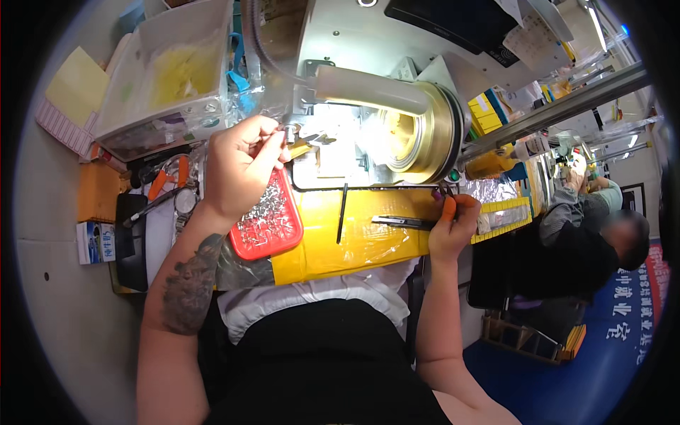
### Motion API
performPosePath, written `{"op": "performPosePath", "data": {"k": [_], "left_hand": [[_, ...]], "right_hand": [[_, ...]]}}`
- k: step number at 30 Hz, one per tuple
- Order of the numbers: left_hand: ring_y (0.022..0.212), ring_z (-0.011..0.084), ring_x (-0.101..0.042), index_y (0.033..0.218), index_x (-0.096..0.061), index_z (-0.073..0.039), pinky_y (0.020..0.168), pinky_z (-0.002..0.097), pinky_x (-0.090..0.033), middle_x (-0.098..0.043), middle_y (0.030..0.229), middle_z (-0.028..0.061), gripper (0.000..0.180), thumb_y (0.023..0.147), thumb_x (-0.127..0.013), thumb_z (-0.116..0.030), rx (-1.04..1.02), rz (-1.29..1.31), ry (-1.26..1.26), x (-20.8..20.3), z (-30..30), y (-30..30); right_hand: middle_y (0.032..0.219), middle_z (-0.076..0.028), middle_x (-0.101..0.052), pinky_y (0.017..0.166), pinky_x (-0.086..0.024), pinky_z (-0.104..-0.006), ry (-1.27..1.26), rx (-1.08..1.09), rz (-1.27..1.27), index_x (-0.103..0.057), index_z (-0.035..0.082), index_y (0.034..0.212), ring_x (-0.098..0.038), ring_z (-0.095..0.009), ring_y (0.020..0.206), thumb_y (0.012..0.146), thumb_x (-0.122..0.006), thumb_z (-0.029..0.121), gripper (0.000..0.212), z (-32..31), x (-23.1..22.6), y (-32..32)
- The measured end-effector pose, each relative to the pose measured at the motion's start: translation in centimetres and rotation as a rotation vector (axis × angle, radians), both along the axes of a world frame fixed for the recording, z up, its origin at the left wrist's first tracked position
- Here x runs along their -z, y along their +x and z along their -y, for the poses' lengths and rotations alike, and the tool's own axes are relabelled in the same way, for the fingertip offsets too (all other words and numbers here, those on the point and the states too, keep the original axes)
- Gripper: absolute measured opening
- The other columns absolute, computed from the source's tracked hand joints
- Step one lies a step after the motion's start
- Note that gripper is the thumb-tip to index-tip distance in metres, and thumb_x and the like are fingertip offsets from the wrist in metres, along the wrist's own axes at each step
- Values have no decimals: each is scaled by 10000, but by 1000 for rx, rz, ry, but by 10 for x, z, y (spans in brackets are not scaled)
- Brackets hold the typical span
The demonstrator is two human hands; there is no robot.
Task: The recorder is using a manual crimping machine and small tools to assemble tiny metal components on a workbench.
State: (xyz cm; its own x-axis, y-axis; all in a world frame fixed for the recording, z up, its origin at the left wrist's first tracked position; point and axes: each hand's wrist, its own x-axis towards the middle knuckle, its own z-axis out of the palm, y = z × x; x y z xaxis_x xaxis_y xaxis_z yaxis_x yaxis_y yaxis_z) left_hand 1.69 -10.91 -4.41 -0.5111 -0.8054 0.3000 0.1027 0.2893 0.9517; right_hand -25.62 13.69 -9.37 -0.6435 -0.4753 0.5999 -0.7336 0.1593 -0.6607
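My left hand [244, 166] is closed, thumb and fingers pinched together beside a small metal fitting [290, 133] at the machine's lit work area. What lies between the fingertips is too small to make out. Just below it sits a red tray [265, 249] full of small silvery metal pieces [268, 212]. Over the right part of the yellow mat [312, 262], my right hand [453, 227] is closed, its fingertips pinching a small dark item [444, 190]. A slim black tool [400, 222], like tweezers, reaches left from that palm; whether it is gripped is unclear.
The white machine [340, 42] stands ahead, with a brass-coloured round housing [432, 134]. A thin black stick [343, 212] lies on the mat. At left are a white bin [117, 106] and orange-handled pliers [170, 177]. Another person [574, 255] sits at far right.
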Motion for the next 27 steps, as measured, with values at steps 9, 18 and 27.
{"op": "performPosePath", "data": {"k": [9, 18, 27], "left_hand": [[668, 117, -688, 924, -630, 44, 601, 254, -513, -671, 717, 72, 28, 945, -612, 47, -70, 57, -262, -5, 0, 2], [690, 93, -668, 971, -637, 57, 615, 234, -509, -687, 770, 80, 35, 938, -626, 63, -98, 50, -309, -5, -1, -2], [690, 95, -677, 957, -638, 56, 614, 235, -513, -688, 758, 74, 27, 933, -631, 66, -111, 50, -283, -5, -2, -2]], "right_hand": [[804, -78, -628, 661, -482, -271, -58, -27, 51, -543, -11, 1011, -609, -154, 679, 990, -631, 41, 105, 4, -3, 5], [812, -78, -627, 679, -479, -271, -58, -51, 56, -567, -30, 1038, -597, -143, 706, 972, -638, 64, 135, -1, -2, 1], [862, -118, -674, 715, -497, -285, -61, -99, 26, -599, -52, 1045, -642, -168, 756, 959, -656, 82, 169, 1, -4, 1]]}}
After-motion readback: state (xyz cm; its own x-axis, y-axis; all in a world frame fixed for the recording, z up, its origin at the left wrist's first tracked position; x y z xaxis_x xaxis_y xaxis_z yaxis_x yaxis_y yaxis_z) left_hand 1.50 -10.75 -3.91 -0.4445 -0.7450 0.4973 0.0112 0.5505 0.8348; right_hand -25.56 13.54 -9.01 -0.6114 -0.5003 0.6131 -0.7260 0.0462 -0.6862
